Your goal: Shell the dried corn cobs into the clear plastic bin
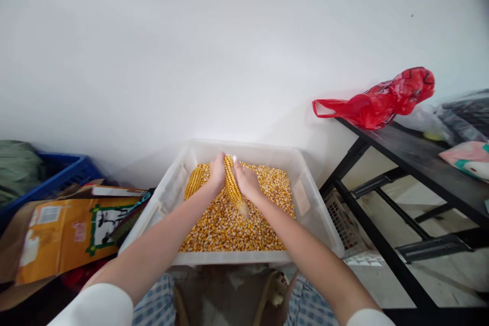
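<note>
Both hands meet around one yellow corn cob above a white plastic bin. My left hand grips the cob from its left side, fingers curled. On the other side my right hand closes on it, thumb near the upper end. The cob is tilted, its pale husk end pointing down toward me. Loose corn kernels fill the lower part of the bin. Left of my hands, more whole cobs lie on the kernels, partly hidden by my left forearm.
A white wall rises behind the bin. To the right stands a black-framed table with a red plastic bag on it; a crate sits underneath. At left are an orange cardboard box and a blue crate.
</note>
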